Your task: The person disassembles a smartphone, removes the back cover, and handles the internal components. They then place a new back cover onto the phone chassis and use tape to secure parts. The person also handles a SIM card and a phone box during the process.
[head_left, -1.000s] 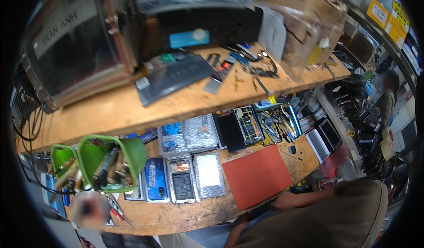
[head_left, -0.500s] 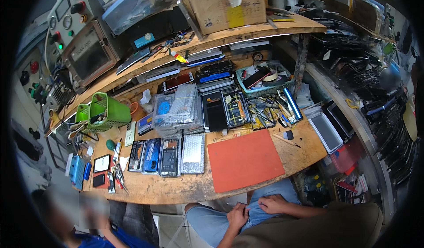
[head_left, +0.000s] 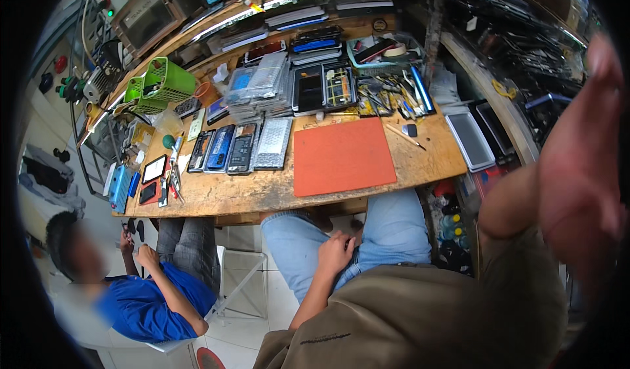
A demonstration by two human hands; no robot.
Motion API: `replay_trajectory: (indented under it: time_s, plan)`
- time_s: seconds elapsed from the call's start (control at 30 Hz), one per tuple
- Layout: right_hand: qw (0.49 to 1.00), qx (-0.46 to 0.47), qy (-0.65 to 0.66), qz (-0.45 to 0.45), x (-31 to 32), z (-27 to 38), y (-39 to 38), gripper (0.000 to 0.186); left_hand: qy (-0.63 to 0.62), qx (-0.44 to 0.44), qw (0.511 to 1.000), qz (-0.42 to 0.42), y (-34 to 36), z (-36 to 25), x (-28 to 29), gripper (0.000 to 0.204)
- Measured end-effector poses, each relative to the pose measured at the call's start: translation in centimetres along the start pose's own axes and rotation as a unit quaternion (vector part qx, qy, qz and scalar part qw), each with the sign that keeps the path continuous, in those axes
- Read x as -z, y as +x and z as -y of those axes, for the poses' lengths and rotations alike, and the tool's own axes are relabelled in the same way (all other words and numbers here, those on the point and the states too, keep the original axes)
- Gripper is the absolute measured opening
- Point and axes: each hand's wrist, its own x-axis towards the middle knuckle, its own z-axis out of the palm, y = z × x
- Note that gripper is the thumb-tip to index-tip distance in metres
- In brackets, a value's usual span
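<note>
My left hand (head_left: 336, 252) rests on my lap against the blue jeans (head_left: 394, 231), its fingers curled in, and I see nothing in them. At the right rim my right hand (head_left: 594, 100) is raised close to the camera. Motion blurs it, and its fingers cannot be made out clearly. An orange-red mat (head_left: 344, 157) lies on the wooden bench (head_left: 262, 195) in front of me. Left of the mat lie a bubble-wrapped panel (head_left: 272, 144), an opened phone (head_left: 243, 148) and a blue phone back (head_left: 219, 148). Neither hand touches them.
A co-worker in a blue shirt (head_left: 157, 303) sits at the left. Green baskets (head_left: 167, 83), stacked wrapped parts (head_left: 259, 83) and a pile of hand tools (head_left: 384, 100) stand along the back. A shelf of dark panels (head_left: 505, 60) rises at the right, with bottles (head_left: 451, 228) below.
My right hand has left my lap and risen to the right rim. My left hand stays on my lap. The view has tilted down, showing more of the co-worker.
</note>
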Motion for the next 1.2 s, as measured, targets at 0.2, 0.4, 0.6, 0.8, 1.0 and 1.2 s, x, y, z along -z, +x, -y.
replay_trajectory:
  time_s: [0.2, 0.4, 0.6, 0.8, 1.0, 1.2]
  plan:
    - [0.989, 0.143, 0.048, -0.009, 0.0, 1.3, 1.7, 0.015, -0.035, -0.004, 0.999, 0.003, 2.1, -0.7, -1.4, 0.03]
    - [0.979, 0.188, 0.077, -0.014, -0.2, 0.7, 2.2, 0.017, 0.046, -0.014, 0.998, 0.034, 1.1, -0.6, -1.2, 0.028]
    - [0.98, 0.177, 0.092, -0.019, -2.7, -2.5, 1.3, 0.019, -0.088, 0.0, 0.996, 0.014, 0.3, -0.7, -0.7, 0.027]
    - [0.982, 0.16, 0.096, -0.01, -4.9, -8.0, -1.0, 0.021, -0.128, -0.03, 0.991, -0.038, 1.5, -4.6, 0.1, 0.016]
    - [0.993, 0.053, 0.109, -0.002, -8.1, -13.5, -3.6, 0.023, -0.248, -0.143, 0.958, -0.014, 3.6, -7.7, 7.8, 0.032]
    - [0.935, -0.269, 0.106, 0.207, -16.8, -16.7, -14.8, 0.027, -0.25, 0.043, 0.915, -0.314, 13.4, -2.4, 17.6, 0.034]
